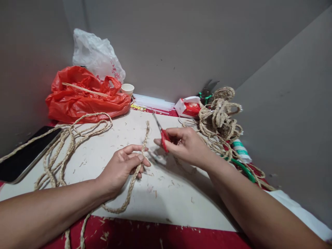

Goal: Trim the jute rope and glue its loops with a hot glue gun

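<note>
Between the thumb and fingers of my left hand (126, 166) is a braided straw rope (134, 180). Its frayed end stands up above the fingertips, and the rest curves down under my forearm toward the table's front edge. My right hand (186, 144) grips red-handled scissors (164, 139) by the handles, a short way right of the rope end and apart from it. The blades point up and away to the left; they look nearly closed. Loose loops of braided rope (67, 145) lie left of my left hand.
A white board (166, 204) strewn with straw scraps covers the red cloth. A dark tablet (28, 154) lies left. Behind stand a red plastic bag (85, 98), a paper cup (127, 89), white sticks (153, 102) and a tissue box (188, 106). Coiled braid (221, 112) is piled right.
</note>
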The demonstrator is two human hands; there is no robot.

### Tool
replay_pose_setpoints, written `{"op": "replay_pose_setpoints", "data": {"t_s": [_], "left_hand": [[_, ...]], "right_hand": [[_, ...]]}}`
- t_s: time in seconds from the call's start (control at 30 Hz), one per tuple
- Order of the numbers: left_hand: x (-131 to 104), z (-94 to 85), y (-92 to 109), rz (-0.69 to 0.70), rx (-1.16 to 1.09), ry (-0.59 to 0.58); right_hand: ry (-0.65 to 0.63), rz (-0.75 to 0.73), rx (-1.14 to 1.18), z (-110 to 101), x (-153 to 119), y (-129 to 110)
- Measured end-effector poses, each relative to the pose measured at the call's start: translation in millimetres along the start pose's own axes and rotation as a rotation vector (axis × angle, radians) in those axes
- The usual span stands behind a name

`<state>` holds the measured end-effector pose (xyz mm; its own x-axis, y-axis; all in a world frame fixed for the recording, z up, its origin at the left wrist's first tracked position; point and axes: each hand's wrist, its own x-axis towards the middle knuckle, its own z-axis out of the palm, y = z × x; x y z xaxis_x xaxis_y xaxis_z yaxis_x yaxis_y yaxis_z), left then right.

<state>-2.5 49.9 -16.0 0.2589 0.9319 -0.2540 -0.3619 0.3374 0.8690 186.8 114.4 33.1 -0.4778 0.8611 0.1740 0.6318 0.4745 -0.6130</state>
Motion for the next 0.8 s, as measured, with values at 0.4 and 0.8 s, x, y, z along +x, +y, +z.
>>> {"op": "replay_pose_setpoints", "data": {"t_s": [0.4, 0.8], "left_hand": [[3, -0.8, -1, 0.04, -0.045, 0.094], [3, -1.2, 0, -0.047, -0.112, 0.082]], "right_hand": [[-0.288, -0.073, -0.714, -4, -2, -2], [-0.26, 0.016, -0.68, -13, 4, 9]]}}
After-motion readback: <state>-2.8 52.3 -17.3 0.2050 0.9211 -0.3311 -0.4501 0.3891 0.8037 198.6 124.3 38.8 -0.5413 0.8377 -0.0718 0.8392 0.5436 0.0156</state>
